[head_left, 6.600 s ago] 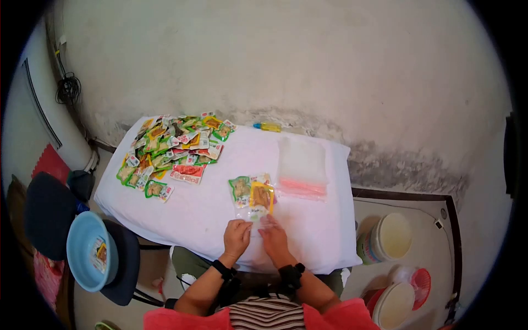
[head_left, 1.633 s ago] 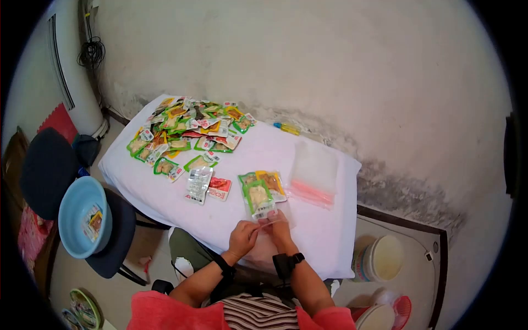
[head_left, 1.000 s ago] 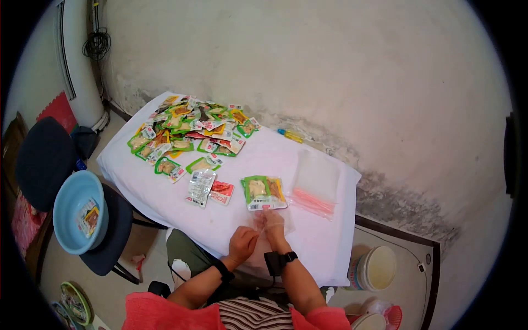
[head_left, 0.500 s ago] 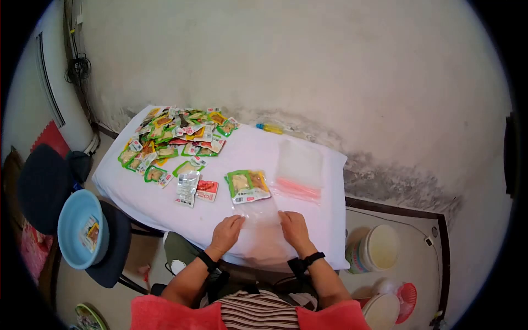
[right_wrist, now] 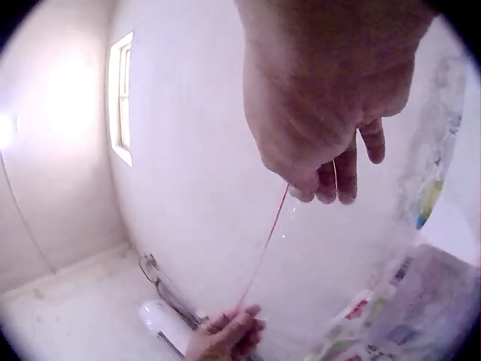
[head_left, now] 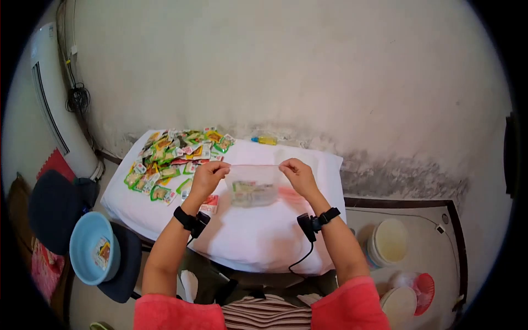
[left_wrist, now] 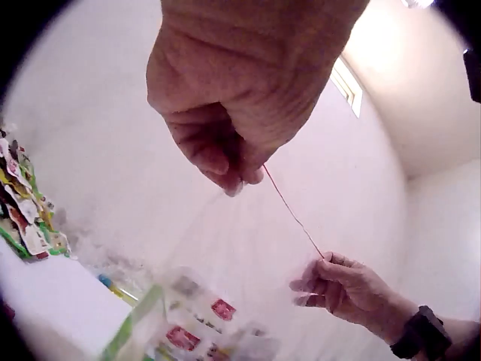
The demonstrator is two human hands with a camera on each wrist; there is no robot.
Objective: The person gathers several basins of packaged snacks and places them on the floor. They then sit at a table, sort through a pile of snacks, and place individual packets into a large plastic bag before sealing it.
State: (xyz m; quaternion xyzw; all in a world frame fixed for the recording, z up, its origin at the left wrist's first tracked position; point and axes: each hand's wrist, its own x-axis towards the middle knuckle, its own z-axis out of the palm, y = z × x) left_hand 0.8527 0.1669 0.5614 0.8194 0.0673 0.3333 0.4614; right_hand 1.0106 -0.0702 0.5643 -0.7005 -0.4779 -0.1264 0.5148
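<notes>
A clear zip-lock bag hangs upright over the white-covered table, its thin red top edge stretched straight. My left hand pinches one top corner; my right hand pinches the other. Several snack packets lie low inside the bag, and the left wrist view shows their white, red-marked printing. Behind the bag's right side, pink edges of a stack of clear bags show, partly hidden by my right hand. A red-and-white packet lies beside my left forearm, which hides part of the packets there.
A heap of green, yellow and red packets covers the table's far left. A yellow bottle with a blue tip lies at the back edge, against the wall. On a dark chair at left stands a blue basin holding packets. Buckets stand at right.
Packets were gathered into the bag lying on the table. My hands then spread to its two corners and lifted it upright, packets sinking to the bottom.
</notes>
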